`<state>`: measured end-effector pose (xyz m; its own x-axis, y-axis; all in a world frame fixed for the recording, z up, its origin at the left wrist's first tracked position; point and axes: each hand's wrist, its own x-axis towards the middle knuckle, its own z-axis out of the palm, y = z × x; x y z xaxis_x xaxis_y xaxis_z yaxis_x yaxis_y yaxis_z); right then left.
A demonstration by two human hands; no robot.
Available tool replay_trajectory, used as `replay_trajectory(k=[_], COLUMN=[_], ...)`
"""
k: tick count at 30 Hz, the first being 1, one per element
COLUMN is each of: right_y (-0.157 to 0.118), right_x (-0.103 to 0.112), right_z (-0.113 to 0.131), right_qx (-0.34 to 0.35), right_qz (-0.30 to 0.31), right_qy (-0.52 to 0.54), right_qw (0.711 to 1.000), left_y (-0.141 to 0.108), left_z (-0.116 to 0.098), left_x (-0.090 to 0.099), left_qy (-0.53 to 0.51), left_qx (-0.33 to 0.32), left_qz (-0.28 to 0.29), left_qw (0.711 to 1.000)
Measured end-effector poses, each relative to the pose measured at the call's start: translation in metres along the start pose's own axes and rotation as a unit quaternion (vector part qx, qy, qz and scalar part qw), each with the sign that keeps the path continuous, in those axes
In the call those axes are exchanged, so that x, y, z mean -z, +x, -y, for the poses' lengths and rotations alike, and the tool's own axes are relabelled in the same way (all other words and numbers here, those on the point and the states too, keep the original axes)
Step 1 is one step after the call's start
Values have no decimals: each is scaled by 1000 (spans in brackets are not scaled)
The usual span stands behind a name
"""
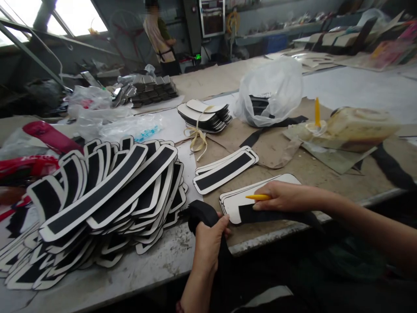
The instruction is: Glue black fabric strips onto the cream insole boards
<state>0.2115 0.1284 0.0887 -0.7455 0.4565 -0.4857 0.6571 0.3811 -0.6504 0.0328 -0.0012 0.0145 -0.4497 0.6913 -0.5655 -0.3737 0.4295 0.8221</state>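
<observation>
My left hand (208, 241) is closed around a black fabric strip (202, 212), which loops over the fingers and hangs below the table edge. My right hand (285, 196) is closed, with a yellow pointed stick (258, 197) jutting out between its fingers. The right fingertips also touch another length of black strip (245, 214), lying along the top of a small stack of white curved pieces (286, 177) with dark edges. Just behind, white pieces with a black band (228, 169) rest in a second small stack.
A large sliding pile of banded pieces (130, 187) covers the left. Farther back are a tied bundle (205, 115), a clear plastic bag (276, 87) and a yellowish container (358, 128) beside an upright yellow stick (317, 112). A person (159, 39) stands beyond the table.
</observation>
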Motion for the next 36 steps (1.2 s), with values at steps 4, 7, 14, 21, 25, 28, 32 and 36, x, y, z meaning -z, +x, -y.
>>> replay_trajectory(k=[4, 7, 14, 21, 25, 28, 32, 36], right_y=[42, 62, 73, 72, 71, 71, 70, 70], right_x=[-2, -6, -13, -14, -13, -12, -10, -10], right_z=[0, -8, -20, -21, -19, -18, -16, -13], right_qx=[11, 1, 20, 25, 32, 29, 28, 20], right_qz=[31, 40, 46, 47, 49, 54, 61, 64], right_qy=[-65, -107, -124, -131, -135, -135, -121, -123], right_qw=[997, 993, 991, 990, 989, 989, 990, 990], left_y=[11, 17, 21, 19, 22, 24, 25, 23], left_z=[-6, -7, -4, 1, 7, 10, 10, 7], left_x=[-3, -3, -4, -3, -2, -1, -2, -4], left_qy=[49, 71, 100, 112, 129, 145, 161, 162], left_qx=[14, 24, 26, 9, -9, -21, -26, -25], left_qz=[18, 19, 10, 5, 13, 22, 22, 16], left_qw=[999, 997, 995, 994, 992, 989, 986, 986])
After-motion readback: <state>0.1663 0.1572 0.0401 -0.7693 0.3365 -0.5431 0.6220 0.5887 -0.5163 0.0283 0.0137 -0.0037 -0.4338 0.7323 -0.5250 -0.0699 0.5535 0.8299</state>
